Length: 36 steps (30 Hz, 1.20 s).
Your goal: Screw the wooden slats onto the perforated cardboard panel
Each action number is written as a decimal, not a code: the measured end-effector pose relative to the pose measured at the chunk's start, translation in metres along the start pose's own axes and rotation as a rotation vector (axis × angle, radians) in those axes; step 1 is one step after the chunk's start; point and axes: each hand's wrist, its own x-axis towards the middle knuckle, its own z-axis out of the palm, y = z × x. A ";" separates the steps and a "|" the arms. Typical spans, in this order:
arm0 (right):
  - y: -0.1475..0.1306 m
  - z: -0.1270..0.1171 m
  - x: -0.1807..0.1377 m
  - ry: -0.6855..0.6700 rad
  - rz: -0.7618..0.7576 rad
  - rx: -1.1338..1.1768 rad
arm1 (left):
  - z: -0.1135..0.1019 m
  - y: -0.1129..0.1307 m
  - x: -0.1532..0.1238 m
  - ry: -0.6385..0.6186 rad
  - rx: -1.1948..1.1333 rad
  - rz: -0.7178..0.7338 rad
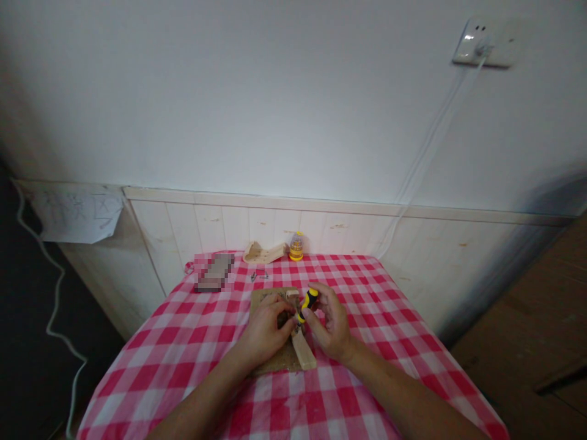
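Note:
My right hand [332,324] is closed around the yellow and black handle of a screwdriver [310,299], which is tilted with its lower end toward a pale wooden piece [303,349]. Small dark metal parts show on the wood where the tool meets it. My left hand [270,324] reaches in from the other side, its fingertips pinched together close to the screwdriver's lower end. What those fingers hold, if anything, is hidden. Beneath the wood and my left hand lies a brown board [275,360].
A red and white checked tablecloth [367,379] covers the table. Toward the back are wooden parts [263,253], a yellow-capped container [296,247], small metal pieces [260,275] and a blurred-out flat object [214,273]. Behind stands a wall with a socket [486,46] and cable.

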 end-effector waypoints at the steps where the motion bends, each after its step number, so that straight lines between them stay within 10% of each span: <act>1: 0.000 0.000 0.000 -0.013 0.006 0.014 | 0.000 0.000 0.000 0.002 -0.001 0.001; 36: 0.019 0.006 0.006 0.203 0.018 -0.107 | 0.002 -0.004 0.001 0.040 -0.038 0.004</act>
